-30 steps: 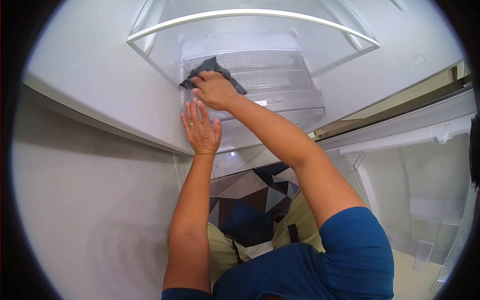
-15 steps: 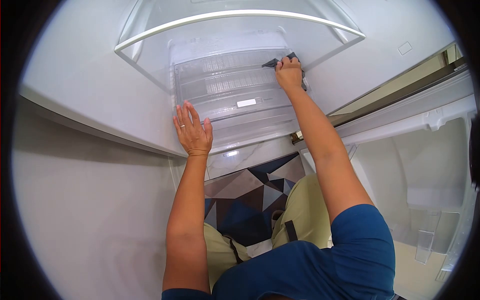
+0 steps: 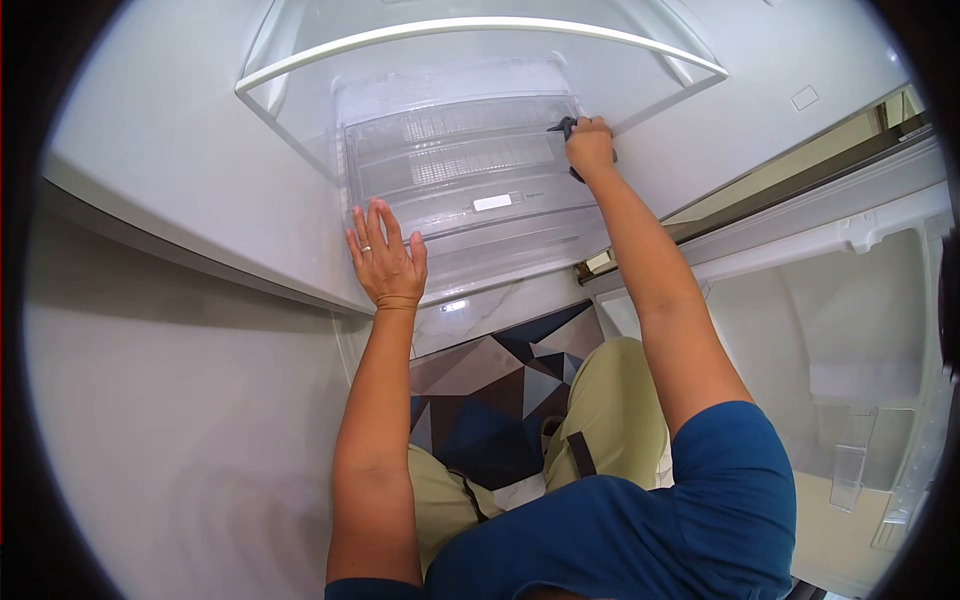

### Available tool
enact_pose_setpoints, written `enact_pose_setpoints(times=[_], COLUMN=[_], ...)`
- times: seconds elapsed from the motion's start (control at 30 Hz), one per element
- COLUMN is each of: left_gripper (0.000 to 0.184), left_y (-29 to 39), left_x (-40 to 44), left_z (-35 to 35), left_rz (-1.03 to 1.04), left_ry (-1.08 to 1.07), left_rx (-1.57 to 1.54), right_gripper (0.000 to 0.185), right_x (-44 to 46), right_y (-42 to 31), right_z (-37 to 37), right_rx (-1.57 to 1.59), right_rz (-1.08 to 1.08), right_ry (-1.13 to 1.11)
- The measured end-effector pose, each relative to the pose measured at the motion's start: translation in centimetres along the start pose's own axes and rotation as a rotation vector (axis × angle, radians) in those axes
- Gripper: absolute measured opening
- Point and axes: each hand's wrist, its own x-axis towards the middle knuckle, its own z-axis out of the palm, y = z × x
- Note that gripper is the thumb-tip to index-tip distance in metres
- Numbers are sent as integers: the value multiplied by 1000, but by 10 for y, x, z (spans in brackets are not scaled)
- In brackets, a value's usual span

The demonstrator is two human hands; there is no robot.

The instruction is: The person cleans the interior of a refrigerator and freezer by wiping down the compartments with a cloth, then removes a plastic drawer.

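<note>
My right hand (image 3: 590, 147) is closed around a dark grey cloth (image 3: 578, 172) at the right side of a clear plastic drawer cover (image 3: 455, 165) low inside the fridge. Parts of the cloth stick out past my fingers; the rest is hidden under the hand. My left hand (image 3: 388, 258), with a ring on one finger, rests with fingers spread against the front left of the clear drawer. A white slider (image 3: 492, 203) sits on the drawer's front portion.
Above the drawer is a glass shelf with a white front rim (image 3: 480, 24). The open fridge door (image 3: 850, 320) with a clear door bin piece stands at the right. Below lies a geometric-patterned mat (image 3: 490, 420) beside a marble-look floor tile (image 3: 470, 318).
My right hand has shifted slightly right and toward me with the cloth, along the drawer's right edge. My left hand stays about where it was.
</note>
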Motion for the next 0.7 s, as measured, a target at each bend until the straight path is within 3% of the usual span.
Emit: enact_pose_setpoints(times=[0.03,0.1,0.2,0.47,0.53,0.63,0.67,0.7], left_gripper=[65,65,65,65,65,65,65,65], left_y=[-1,-2,0,1,-1,-1,0,-1], left_x=[2,0,0,-1,-1,-1,-1,1], left_z=[1,1,0,1,0,1,1,1], left_rz=[-3,17,5,16,19,19,18,15], left_ry=[3,1,9,-7,-15,-31,-34,-30], left_rx=[7,13,-11,18,37,37,36,36], right_gripper=[26,28,29,32,34,37,36,36], right_x=[6,24,57,94,99,85,74,68], right_y=[-3,-2,5,3,-6,-34,-42,-43], right_z=[10,45,58,54,51,32,18,13], right_rx=[5,261,311,405,839,837,560,563], right_rz=[-6,31,52,-22,227,45,16,15], right_ry=[2,358,193,208,302,298,184,184])
